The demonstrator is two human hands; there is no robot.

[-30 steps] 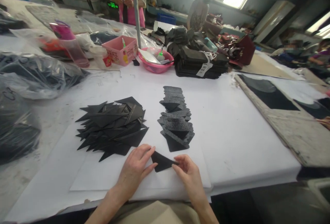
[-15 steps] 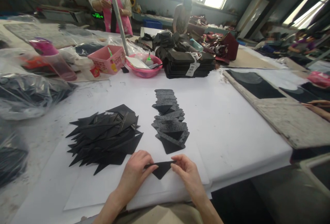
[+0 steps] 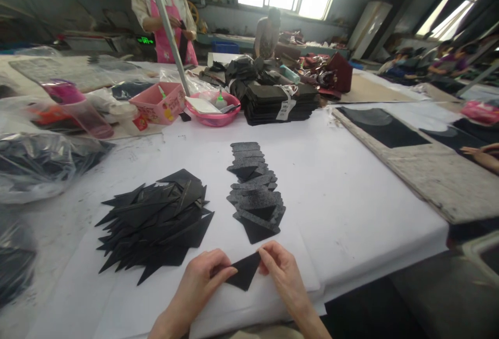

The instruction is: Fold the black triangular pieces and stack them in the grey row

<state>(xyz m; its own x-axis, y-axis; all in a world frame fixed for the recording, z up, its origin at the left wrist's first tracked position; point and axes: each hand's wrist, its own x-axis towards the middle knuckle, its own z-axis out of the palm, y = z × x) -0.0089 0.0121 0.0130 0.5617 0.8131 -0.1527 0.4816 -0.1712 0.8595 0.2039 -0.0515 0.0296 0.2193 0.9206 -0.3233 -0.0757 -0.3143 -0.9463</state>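
A black triangular piece [image 3: 245, 272] of thin sheet material is stretched between my two hands near the front edge of the white table. My left hand [image 3: 208, 275] pinches its left corner, thumb on top. At the upper right corner, my right hand [image 3: 279, 266] grips it between thumb and fingers. Just beyond lies an overlapping row of grey speckled pieces [image 3: 255, 198], with a few black triangular flaps among them. To the left sits a heaped pile of black pointed pieces [image 3: 156, 224].
Behind are a pink box [image 3: 159, 104], a pink basin [image 3: 212, 115] and a tied black stack [image 3: 278, 102]. Plastic-wrapped bundles [image 3: 50, 165] lie left, a worn board [image 3: 421, 172] right. Another person's hand [image 3: 483, 157] shows at the right edge; a person in a pink apron [image 3: 166, 22] stands behind.
The black triangular piece has tilted, its right corner now higher than its left. Both hands still grip it. The whole view has shifted slightly, with the table sitting lower in the picture.
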